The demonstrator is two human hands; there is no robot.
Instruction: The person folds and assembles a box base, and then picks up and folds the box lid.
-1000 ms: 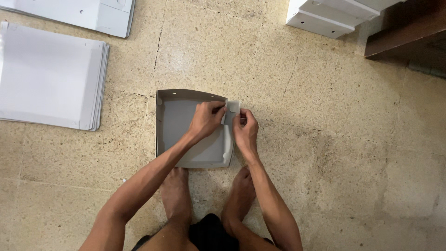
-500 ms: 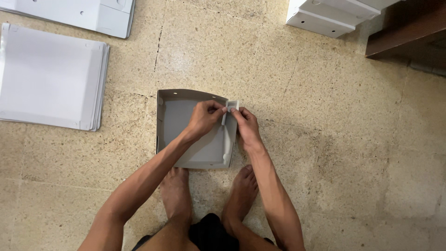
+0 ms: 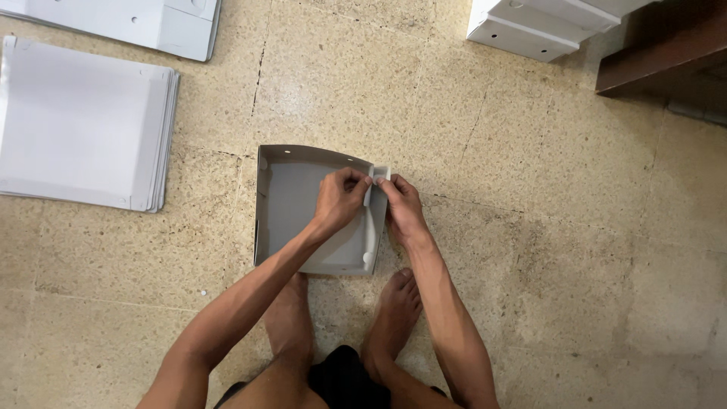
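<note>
Speckled floor (image 3: 530, 250); grey tray (image 3: 291, 197) flat, open side up; left hand (image 3: 339, 201), right hand (image 3: 401, 210) pinch corner flap (image 3: 379, 176).

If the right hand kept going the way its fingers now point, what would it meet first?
The right hand points up-left at the small white flap at the grey box's corner, which its fingertips already touch. Beyond that lies the bare floor, as far as depth shows.
</note>
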